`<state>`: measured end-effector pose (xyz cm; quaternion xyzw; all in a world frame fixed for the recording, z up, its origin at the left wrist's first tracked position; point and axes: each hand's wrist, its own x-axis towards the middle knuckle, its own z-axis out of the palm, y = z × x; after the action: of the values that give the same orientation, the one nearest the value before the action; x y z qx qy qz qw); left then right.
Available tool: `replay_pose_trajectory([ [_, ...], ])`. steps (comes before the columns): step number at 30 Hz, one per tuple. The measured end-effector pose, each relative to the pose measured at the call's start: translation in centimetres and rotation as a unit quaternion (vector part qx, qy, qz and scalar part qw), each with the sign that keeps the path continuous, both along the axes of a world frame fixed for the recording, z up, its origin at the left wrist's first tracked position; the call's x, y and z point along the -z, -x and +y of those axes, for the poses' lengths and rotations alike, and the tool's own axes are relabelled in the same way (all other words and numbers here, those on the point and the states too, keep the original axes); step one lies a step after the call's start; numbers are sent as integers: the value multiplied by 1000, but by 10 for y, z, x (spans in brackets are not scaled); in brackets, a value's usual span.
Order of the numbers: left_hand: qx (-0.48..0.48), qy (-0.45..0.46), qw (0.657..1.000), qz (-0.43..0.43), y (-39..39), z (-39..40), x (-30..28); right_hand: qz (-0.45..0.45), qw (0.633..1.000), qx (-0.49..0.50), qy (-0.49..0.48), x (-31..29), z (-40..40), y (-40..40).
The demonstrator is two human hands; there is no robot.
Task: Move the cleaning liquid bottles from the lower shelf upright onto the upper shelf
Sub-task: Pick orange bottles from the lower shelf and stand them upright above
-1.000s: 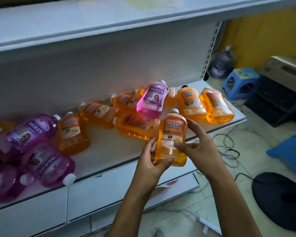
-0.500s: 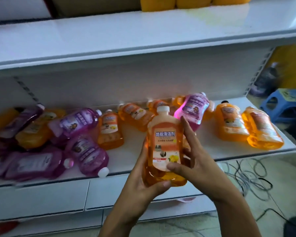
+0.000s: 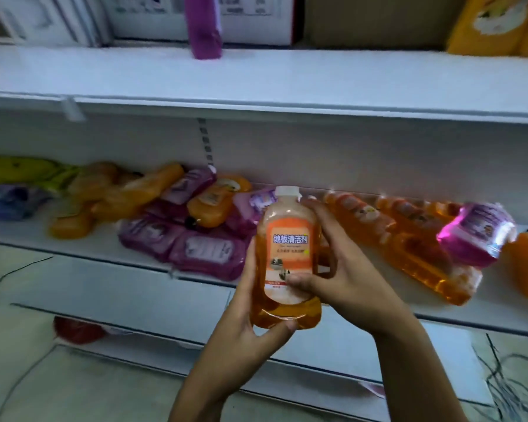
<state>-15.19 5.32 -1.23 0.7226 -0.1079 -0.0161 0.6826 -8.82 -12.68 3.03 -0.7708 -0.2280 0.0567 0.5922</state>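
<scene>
I hold an orange cleaning liquid bottle (image 3: 288, 257) with a white cap upright in front of the lower shelf (image 3: 83, 248). My left hand (image 3: 250, 318) cups its base and left side. My right hand (image 3: 339, 269) grips its right side, thumb across the label. Several orange and purple bottles lie on their sides along the lower shelf, among them a purple pile (image 3: 195, 248) to the left and a purple bottle (image 3: 476, 233) resting on orange ones to the right. The white upper shelf (image 3: 256, 77) carries an upright purple bottle (image 3: 203, 25) and orange bottles (image 3: 497, 25) at the far right.
Boxes and cartons stand at the back of the upper shelf. White base panels run below the lower shelf. Cables lie on the floor at the left and bottom right. A red object (image 3: 77, 330) sits under the shelf at the lower left.
The view has swung up and left, bringing the upper shelf's contents into sight. The orange bottle stays upright in both hands and has risen slightly against the shelf.
</scene>
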Motion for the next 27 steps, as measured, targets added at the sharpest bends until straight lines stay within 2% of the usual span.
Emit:
replay_pose_trajectory([
  [12,-161,22,986,-28,74,194,-33,-59,982,-174,-32,-40,217,37],
  [18,-202,32,977,-58,113,282,-33,-98,974,-204,-30,-45,312,69],
  [23,-247,18,967,-66,129,332,-29,-93,964,-247,-17,-49,367,76],
  [27,-248,24,967,-61,129,365,-20,-83,960,-268,9,-42,408,68],
])
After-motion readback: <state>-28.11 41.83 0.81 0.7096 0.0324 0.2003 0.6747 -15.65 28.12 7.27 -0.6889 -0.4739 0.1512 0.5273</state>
